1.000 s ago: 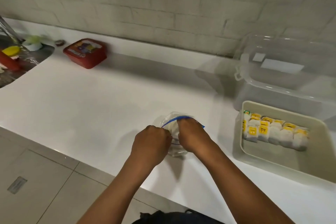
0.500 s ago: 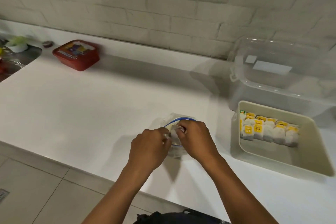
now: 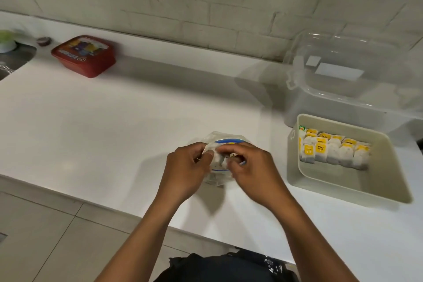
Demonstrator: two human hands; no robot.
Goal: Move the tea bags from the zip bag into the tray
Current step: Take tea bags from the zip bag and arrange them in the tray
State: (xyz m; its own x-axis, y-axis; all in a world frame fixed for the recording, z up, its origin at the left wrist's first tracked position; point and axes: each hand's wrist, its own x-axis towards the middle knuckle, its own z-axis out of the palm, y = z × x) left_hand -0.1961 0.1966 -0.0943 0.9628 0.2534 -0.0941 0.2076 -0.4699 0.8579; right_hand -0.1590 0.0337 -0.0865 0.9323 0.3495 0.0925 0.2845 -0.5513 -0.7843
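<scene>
A clear zip bag (image 3: 225, 138) with a blue seal sits on the white counter near its front edge, its mouth open. My left hand (image 3: 186, 170) grips the bag's left rim. My right hand (image 3: 253, 167) has its fingers curled at the bag's mouth, pinching a white tea bag (image 3: 220, 160) there. To the right stands a beige tray (image 3: 352, 181) with a row of several tea bags (image 3: 334, 151) bearing yellow tags along its far side.
A clear plastic lidded box (image 3: 348, 82) stands behind the tray against the brick wall. A red container (image 3: 83, 56) lies at the back left, near a sink (image 3: 13, 57). The counter edge runs just in front of my hands.
Both hands stayed at the bag. My right hand's fingers have pulled back from inside the bag's mouth, now pinching a tea bag at the rim. The view shifted slightly.
</scene>
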